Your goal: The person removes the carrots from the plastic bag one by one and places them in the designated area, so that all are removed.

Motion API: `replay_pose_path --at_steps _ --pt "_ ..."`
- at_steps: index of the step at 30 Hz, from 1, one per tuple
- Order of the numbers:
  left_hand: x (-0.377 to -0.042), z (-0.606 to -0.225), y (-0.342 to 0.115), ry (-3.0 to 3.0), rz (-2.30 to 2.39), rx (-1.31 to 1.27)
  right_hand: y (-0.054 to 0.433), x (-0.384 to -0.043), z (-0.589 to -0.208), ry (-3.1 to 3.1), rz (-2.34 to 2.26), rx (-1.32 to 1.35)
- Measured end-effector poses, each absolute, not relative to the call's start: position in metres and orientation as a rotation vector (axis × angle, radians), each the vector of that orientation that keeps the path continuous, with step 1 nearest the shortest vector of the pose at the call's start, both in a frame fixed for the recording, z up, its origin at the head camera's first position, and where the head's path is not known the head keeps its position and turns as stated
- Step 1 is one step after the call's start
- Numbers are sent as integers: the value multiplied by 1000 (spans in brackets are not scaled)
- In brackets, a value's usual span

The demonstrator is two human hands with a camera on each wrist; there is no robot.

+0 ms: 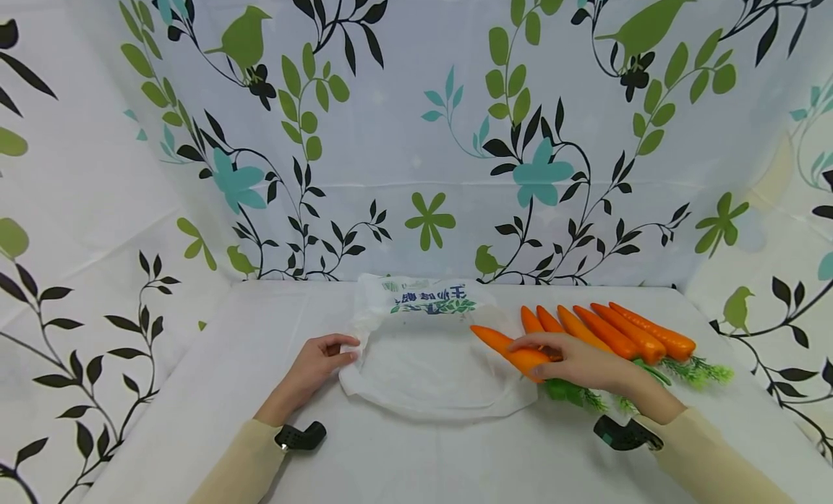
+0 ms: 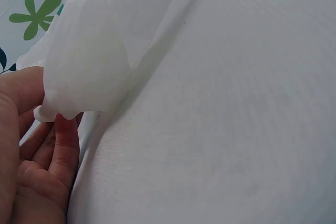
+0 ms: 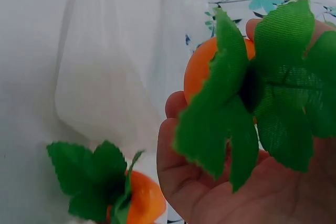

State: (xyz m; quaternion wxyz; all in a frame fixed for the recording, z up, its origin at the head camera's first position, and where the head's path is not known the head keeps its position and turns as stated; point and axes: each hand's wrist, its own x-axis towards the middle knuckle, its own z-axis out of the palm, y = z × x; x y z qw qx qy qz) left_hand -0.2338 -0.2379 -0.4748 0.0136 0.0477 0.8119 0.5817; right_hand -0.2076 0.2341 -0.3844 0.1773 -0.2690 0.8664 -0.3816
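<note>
A white translucent plastic bag [image 1: 429,370] with printed lettering lies flat in the middle of the table. At its left side my left hand [image 1: 314,368] pinches the edge of the bag [image 2: 86,66] between thumb and fingers. My right hand [image 1: 588,361] grips an orange carrot [image 1: 497,339], whose tip points left over the bag's right part. In the right wrist view, its green leaves [image 3: 283,82] hide much of the carrot [image 3: 201,69] and some of the fingers. Just right of that hand, several more carrots [image 1: 628,330] lie side by side.
Feathery green tops [image 1: 699,370] stick out from the row of carrots toward the right. Another leafy carrot [image 3: 144,198] lies below the right hand in its wrist view. Behind the white-covered table [image 1: 260,309] hangs a patterned curtain [image 1: 416,128].
</note>
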Motion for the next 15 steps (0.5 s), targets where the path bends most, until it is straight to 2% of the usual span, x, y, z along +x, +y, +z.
replay_pose_path --at_steps 8,15 --pt "-233 -474 -237 2524 1820 155 264 -197 -378 2456 -1126 -589" --pt "-233 -474 -237 2527 1818 144 293 -191 -382 2433 -1164 -652"
